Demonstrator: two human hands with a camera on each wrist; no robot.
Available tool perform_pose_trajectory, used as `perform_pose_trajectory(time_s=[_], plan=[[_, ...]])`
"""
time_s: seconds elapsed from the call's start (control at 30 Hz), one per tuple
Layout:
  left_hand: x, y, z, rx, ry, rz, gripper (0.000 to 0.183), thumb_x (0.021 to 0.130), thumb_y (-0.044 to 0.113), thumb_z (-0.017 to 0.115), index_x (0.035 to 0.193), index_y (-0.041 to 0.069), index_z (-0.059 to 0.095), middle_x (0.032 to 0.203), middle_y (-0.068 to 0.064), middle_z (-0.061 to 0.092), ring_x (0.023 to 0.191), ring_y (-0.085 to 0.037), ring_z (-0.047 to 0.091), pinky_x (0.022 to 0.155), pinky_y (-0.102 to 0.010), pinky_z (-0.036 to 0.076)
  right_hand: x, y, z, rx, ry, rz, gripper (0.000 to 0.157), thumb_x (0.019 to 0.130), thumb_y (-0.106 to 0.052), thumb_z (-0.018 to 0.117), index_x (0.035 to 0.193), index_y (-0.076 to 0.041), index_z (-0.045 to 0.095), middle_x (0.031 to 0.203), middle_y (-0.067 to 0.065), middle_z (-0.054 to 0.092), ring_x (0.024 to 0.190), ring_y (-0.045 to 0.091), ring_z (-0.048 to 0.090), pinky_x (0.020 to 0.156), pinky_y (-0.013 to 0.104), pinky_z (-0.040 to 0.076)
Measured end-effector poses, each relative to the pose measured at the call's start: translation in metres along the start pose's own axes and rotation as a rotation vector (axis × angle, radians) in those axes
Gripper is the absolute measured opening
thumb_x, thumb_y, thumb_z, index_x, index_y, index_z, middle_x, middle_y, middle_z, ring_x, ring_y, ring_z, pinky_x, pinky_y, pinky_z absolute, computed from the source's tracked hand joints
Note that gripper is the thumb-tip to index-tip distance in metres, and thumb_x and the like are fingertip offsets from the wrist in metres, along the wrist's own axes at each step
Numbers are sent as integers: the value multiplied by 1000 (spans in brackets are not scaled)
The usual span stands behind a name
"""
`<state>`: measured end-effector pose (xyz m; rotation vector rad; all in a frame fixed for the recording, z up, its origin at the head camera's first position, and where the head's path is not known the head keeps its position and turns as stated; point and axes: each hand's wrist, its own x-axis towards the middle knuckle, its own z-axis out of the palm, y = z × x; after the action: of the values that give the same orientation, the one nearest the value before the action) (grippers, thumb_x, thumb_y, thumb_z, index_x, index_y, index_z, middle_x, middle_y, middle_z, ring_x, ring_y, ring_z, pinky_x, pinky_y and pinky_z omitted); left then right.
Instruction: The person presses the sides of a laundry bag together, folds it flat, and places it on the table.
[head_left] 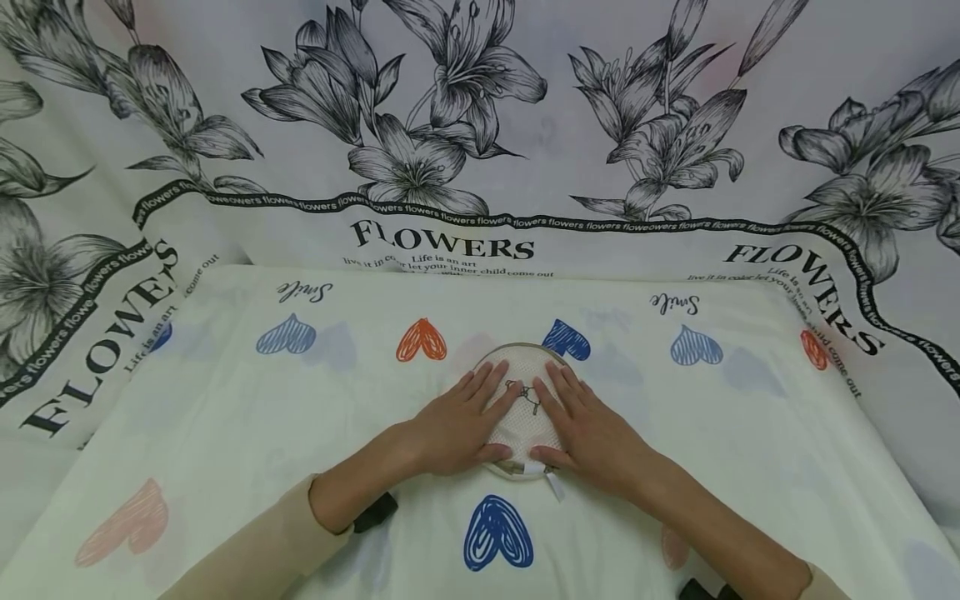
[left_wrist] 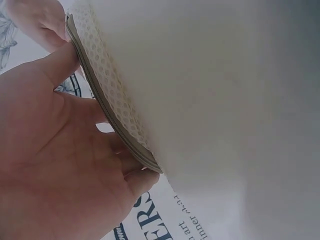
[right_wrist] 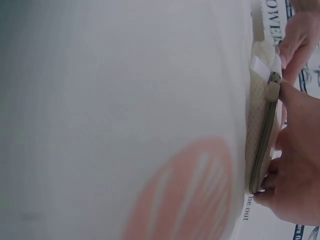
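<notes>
A round white mesh laundry bag (head_left: 525, 429) lies on the cloth in front of the person, with a small dark line drawing on its top. My left hand (head_left: 459, 423) rests on its left side, fingers spread and nearly straight. Mirroring it, my right hand (head_left: 603, 429) rests on the right side. Both thumbs point inward near the lower edge. A beige-grey zipper (left_wrist: 107, 107) runs round the bag's rim beneath the left fingers. In the right wrist view, the zipper pull (right_wrist: 272, 91) sits near the right thumb, beside a white tag (right_wrist: 260, 68).
The surface is covered by a white cloth (head_left: 300, 433) printed with hearts and "Smile". A blue heart (head_left: 498, 533) shows just below the bag. Behind hangs a white curtain (head_left: 555, 150) with black flowers and lettering. Dark wrist straps (head_left: 375, 512) show at the sleeves.
</notes>
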<state>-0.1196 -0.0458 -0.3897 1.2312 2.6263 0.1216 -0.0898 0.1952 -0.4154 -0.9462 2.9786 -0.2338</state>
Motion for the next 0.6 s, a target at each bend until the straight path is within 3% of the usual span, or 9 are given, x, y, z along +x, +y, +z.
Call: perform_pose_trajectory(time_s=[0.23, 0.6], plan=[[-2, 1, 4, 9, 53, 2, 84, 97, 56, 52, 159, 10, 20, 165, -19, 9, 151, -36, 9, 121, -47, 16, -3, 2, -2, 33, -16, 21, 90, 93, -62, 55, 156, -5, 27, 163, 20, 16, 150, 36, 15, 117, 50, 26], [-2, 0, 2, -59, 107, -28, 84, 95, 56, 58, 159, 15, 24, 165, -15, 12, 151, -34, 9, 121, -46, 16, -5, 2, -9, 57, 3, 45, 90, 93, -65, 53, 158, -10, 25, 165, 15, 13, 151, 34, 14, 118, 50, 24]])
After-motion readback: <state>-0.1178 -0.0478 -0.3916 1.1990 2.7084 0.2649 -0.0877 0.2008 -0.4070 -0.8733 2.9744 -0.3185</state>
